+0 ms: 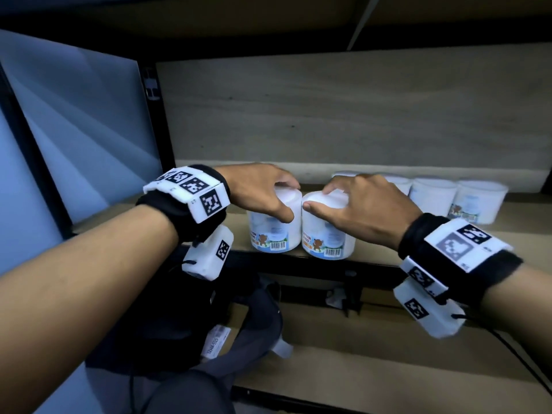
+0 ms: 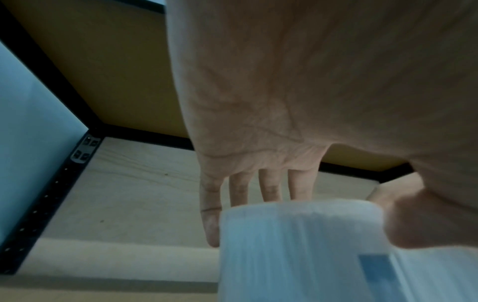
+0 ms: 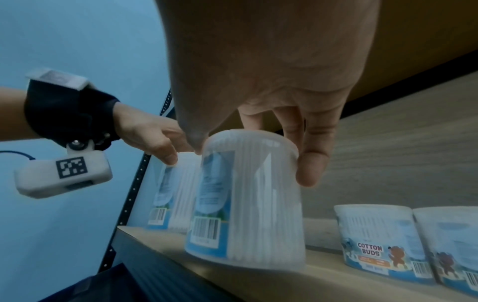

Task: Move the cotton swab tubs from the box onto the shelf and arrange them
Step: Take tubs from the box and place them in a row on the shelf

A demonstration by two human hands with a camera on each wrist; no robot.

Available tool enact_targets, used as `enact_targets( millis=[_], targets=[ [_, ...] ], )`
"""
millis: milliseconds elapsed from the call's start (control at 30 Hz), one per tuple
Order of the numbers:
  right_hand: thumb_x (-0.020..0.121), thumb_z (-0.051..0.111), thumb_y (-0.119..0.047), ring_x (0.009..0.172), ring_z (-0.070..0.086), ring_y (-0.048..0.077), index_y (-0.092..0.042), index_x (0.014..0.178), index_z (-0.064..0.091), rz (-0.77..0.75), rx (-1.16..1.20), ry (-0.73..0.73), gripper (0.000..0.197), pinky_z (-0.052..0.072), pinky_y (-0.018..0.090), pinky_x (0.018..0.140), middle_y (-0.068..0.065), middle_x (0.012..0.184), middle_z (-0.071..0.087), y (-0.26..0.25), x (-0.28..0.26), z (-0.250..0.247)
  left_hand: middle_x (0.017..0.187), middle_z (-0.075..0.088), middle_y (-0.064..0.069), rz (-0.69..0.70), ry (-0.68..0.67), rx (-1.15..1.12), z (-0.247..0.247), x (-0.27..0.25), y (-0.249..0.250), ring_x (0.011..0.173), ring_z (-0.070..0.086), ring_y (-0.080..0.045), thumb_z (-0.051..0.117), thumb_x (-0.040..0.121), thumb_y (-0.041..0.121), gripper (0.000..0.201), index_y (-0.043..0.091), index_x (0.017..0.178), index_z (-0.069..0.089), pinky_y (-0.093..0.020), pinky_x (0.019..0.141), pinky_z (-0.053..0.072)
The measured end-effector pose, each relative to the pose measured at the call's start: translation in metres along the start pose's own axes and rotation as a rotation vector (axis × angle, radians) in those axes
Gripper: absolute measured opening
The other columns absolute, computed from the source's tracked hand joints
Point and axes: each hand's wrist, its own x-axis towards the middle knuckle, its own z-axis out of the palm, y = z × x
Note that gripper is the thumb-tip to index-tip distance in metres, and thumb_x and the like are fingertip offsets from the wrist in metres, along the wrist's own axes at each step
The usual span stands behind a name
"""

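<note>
Two clear cotton swab tubs with white lids and bear labels stand side by side at the front edge of the wooden shelf [image 1: 522,231]. My left hand [image 1: 291,201] grips the left tub [image 1: 274,228] from above, thumb in front and fingers over the lid. My right hand [image 1: 318,200] grips the right tub [image 1: 327,234] by its lid in the same way. In the right wrist view the right tub [image 3: 248,204] is blurred, with the left tub [image 3: 175,194] just behind it. The left wrist view shows my fingers [image 2: 212,224] round the left tub [image 2: 297,255].
Several more tubs [image 1: 454,198] stand in a row at the back right of the shelf, against the wooden back panel [image 1: 328,115]. A black upright post [image 1: 150,85] bounds the shelf on the left. Lower brown boards [image 1: 358,369] and a labelled package [image 1: 218,342] lie below.
</note>
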Motion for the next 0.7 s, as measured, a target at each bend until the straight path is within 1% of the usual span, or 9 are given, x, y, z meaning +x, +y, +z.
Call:
enact_targets(
  millis=[67, 133, 200, 267, 333, 400, 467, 567, 700],
  targets=[
    [0.07, 0.039, -0.088, 0.108, 0.06, 0.026, -0.037, 0.112, 0.063, 0.025, -0.011, -0.008, 0.069, 0.048, 0.033, 0.079, 0.005, 0.113, 0.068, -0.002, 0.008, 0.006, 0.136, 0.053, 0.013, 0.0, 0.002, 0.011, -0.001, 0.008, -0.005, 0.12, 0.052, -0.01, 0.07, 0.069, 0.042, 0.073, 0.03, 0.139, 0.051, -0.032, 0.104, 0.046],
    [0.069, 0.036, -0.089, 0.105, 0.06, 0.027, -0.036, 0.112, 0.061, 0.04, -0.023, -0.017, 0.073, 0.051, 0.037, 0.081, 0.007, 0.11, 0.068, -0.004, 0.015, 0.011, 0.138, 0.051, 0.012, -0.004, -0.004, 0.023, -0.002, 0.016, -0.012, 0.122, 0.051, -0.01, 0.073, 0.075, 0.036, 0.069, 0.029, 0.14, 0.05, -0.029, 0.103, 0.045],
    [0.068, 0.034, -0.089, 0.102, 0.061, 0.028, -0.034, 0.108, 0.06, 0.057, -0.019, -0.023, 0.073, 0.053, 0.039, 0.081, 0.008, 0.106, 0.068, -0.006, 0.022, 0.016, 0.139, 0.05, 0.012, -0.011, -0.018, 0.032, -0.002, 0.023, -0.018, 0.121, 0.05, -0.009, 0.072, 0.078, 0.034, 0.068, 0.03, 0.141, 0.048, -0.025, 0.097, 0.043],
    [0.067, 0.033, -0.09, 0.099, 0.062, 0.028, -0.033, 0.101, 0.059, 0.071, -0.005, -0.028, 0.071, 0.054, 0.041, 0.079, 0.007, 0.103, 0.068, -0.007, 0.026, 0.019, 0.139, 0.05, 0.012, -0.023, -0.038, 0.036, -0.004, 0.028, -0.023, 0.118, 0.05, -0.009, 0.072, 0.078, 0.036, 0.068, 0.031, 0.142, 0.048, -0.024, 0.094, 0.043],
    [0.067, 0.034, -0.091, 0.098, 0.062, 0.028, -0.033, 0.099, 0.056, 0.074, 0.0, -0.034, 0.07, 0.054, 0.041, 0.078, 0.006, 0.102, 0.069, -0.008, 0.029, 0.022, 0.139, 0.05, 0.012, -0.04, -0.069, 0.042, -0.004, 0.032, -0.026, 0.117, 0.051, -0.01, 0.071, 0.074, 0.041, 0.072, 0.033, 0.142, 0.047, -0.026, 0.096, 0.045],
    [0.068, 0.034, -0.091, 0.099, 0.062, 0.027, -0.031, 0.102, 0.056, 0.069, -0.003, -0.048, 0.072, 0.053, 0.038, 0.076, 0.005, 0.104, 0.068, -0.008, 0.031, 0.025, 0.137, 0.05, 0.012, -0.056, -0.101, 0.052, -0.003, 0.034, -0.028, 0.116, 0.052, -0.011, 0.068, 0.066, 0.046, 0.079, 0.035, 0.142, 0.046, -0.029, 0.098, 0.046],
    [0.069, 0.036, -0.09, 0.101, 0.062, 0.027, -0.03, 0.108, 0.056, 0.062, -0.009, -0.062, 0.074, 0.051, 0.036, 0.075, 0.006, 0.107, 0.068, -0.007, 0.031, 0.029, 0.133, 0.054, 0.013, -0.062, -0.131, 0.059, 0.0, 0.036, -0.029, 0.114, 0.055, -0.011, 0.066, 0.06, 0.049, 0.081, 0.037, 0.138, 0.049, -0.032, 0.099, 0.049],
    [0.073, 0.038, -0.088, 0.108, 0.06, 0.027, -0.027, 0.116, 0.056, 0.069, -0.013, -0.078, 0.076, 0.046, 0.033, 0.075, 0.006, 0.113, 0.067, -0.007, 0.03, 0.032, 0.127, 0.057, 0.015, -0.07, -0.148, 0.053, 0.004, 0.038, -0.033, 0.111, 0.057, -0.011, 0.066, 0.058, 0.05, 0.079, 0.04, 0.134, 0.051, -0.034, 0.099, 0.05],
    [0.072, 0.039, -0.087, 0.109, 0.058, 0.027, -0.027, 0.115, 0.056, 0.075, -0.003, -0.072, 0.076, 0.047, 0.034, 0.078, 0.006, 0.114, 0.065, -0.008, 0.029, 0.034, 0.131, 0.054, 0.015, -0.083, -0.162, 0.054, 0.007, 0.04, -0.037, 0.113, 0.056, -0.013, 0.066, 0.058, 0.052, 0.08, 0.043, 0.136, 0.048, -0.036, 0.1, 0.049]
  ],
)
